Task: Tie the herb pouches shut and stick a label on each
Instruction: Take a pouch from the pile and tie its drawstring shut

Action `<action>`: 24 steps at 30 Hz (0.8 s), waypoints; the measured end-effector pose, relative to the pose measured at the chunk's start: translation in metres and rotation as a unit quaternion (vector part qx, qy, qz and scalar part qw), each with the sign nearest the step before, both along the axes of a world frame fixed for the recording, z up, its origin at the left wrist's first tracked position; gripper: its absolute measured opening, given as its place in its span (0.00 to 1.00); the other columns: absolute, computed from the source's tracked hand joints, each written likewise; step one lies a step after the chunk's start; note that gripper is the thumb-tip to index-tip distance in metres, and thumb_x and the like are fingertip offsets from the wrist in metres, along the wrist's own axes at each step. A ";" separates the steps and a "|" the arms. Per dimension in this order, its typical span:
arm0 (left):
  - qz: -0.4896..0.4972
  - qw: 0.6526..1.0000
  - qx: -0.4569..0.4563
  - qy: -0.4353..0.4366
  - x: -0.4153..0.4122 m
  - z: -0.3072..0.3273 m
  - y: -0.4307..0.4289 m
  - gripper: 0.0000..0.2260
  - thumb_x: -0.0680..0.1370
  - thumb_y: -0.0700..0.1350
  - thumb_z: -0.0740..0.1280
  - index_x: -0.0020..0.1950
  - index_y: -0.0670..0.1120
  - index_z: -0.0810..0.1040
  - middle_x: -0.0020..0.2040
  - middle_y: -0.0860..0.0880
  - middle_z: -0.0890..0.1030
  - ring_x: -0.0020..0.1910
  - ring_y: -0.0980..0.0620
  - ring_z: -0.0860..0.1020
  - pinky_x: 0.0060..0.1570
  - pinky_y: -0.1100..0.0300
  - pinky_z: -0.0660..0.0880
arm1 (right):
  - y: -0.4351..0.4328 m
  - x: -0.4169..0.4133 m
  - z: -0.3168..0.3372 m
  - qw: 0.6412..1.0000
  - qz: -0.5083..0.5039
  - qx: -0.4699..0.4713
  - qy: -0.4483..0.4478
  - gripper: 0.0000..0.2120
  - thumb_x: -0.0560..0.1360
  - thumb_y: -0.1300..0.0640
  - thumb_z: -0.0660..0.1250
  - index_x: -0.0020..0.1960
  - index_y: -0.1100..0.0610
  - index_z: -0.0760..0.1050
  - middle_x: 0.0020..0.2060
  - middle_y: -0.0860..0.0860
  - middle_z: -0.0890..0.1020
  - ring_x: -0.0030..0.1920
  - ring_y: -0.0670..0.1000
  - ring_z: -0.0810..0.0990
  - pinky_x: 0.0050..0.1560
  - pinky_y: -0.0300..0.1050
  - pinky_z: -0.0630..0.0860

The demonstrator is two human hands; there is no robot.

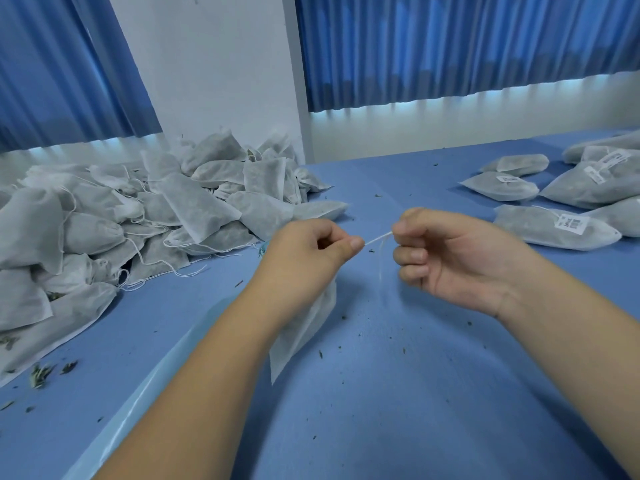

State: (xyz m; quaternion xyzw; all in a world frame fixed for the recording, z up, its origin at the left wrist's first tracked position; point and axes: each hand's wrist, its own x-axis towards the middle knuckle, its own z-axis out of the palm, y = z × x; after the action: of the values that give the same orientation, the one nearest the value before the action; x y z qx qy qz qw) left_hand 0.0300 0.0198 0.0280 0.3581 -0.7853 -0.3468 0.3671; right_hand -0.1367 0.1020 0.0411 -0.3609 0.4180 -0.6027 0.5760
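Left hand (311, 249) pinches white string (378, 237) between thumb and forefinger; right hand (453, 259) pinches other end, string taut between hands. Pouch (304, 330) hangs under left hand, top hidden by wrist. Big heap of unlabelled pouches (138, 216) far left on blue worktop (398, 393); labelled pouches (557, 228) far right. Herb crumbs (41, 374) scattered near edge. Blue curtains (450, 46) behind.

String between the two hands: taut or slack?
Taut: the string runs straight from the left hand to the right hand, both pinching it; a blurred strand hangs below.
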 end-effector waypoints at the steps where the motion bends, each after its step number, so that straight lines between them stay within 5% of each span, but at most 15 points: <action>1: 0.001 1.000 0.002 0.001 0.001 0.000 -0.001 0.10 0.76 0.48 0.72 0.37 0.46 0.79 0.29 0.56 0.72 0.27 0.60 0.67 0.29 0.70 0.65 | 0.000 0.001 -0.001 1.000 0.005 -0.001 -0.001 0.14 0.61 0.62 0.69 0.27 0.52 0.64 0.27 0.48 0.61 0.26 0.45 0.61 0.24 0.36 0.60; 6: 0.027 0.999 -0.027 -0.015 0.001 0.001 -0.004 0.12 0.77 0.48 0.72 0.34 0.49 0.77 0.23 0.60 0.70 0.24 0.61 0.67 0.26 0.71 0.63 | 0.003 0.002 0.001 0.995 0.084 0.057 0.019 0.14 0.57 0.61 0.69 0.28 0.52 0.63 0.27 0.47 0.58 0.23 0.45 0.60 0.21 0.36 0.60; 11: 0.004 0.998 -0.043 -0.041 0.002 -0.005 -0.005 0.12 0.77 0.51 0.70 0.36 0.48 0.78 0.24 0.61 0.70 0.26 0.62 0.68 0.28 0.71 0.64 | 0.000 -0.004 0.001 0.998 0.005 0.058 0.019 0.13 0.63 0.66 0.66 0.28 0.53 0.65 0.27 0.48 0.60 0.24 0.45 0.62 0.22 0.36 0.59; 15: -0.075 0.988 0.040 -0.128 0.011 -0.005 -0.011 0.16 0.78 0.58 0.67 0.41 0.46 0.79 0.29 0.61 0.73 0.29 0.63 0.71 0.30 0.73 0.65 | -0.005 -0.013 -0.005 0.990 -0.115 0.040 0.066 0.14 0.72 0.67 0.65 0.30 0.55 0.70 0.27 0.50 0.67 0.25 0.46 0.67 0.22 0.36 0.63; 19: -0.132 0.952 0.138 -0.239 0.021 -0.001 -0.010 0.23 0.70 0.69 0.65 0.39 0.49 0.76 0.32 0.57 0.74 0.32 0.58 0.72 0.34 0.64 0.66 | -0.009 -0.021 -0.009 0.979 -0.183 0.040 0.087 0.12 0.72 0.65 0.68 0.32 0.55 0.72 0.29 0.49 0.72 0.26 0.47 0.71 0.23 0.37 0.66; 24: -0.058 0.954 0.262 -0.130 0.026 0.001 -0.007 0.12 0.55 0.60 0.69 0.31 0.54 0.78 0.34 0.52 0.78 0.34 0.53 0.75 0.42 0.56 0.67 | -0.008 -0.022 -0.009 0.971 -0.219 -0.001 0.090 0.12 0.72 0.62 0.71 0.32 0.54 0.73 0.28 0.48 0.75 0.26 0.46 0.74 0.27 0.38 0.68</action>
State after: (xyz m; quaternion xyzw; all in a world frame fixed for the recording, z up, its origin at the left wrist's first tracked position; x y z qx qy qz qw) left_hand 0.0555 0.0124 0.0290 0.4375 -0.7271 -0.5118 0.1344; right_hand -0.1589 0.0940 0.0323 -0.3142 0.5364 -0.6798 0.3892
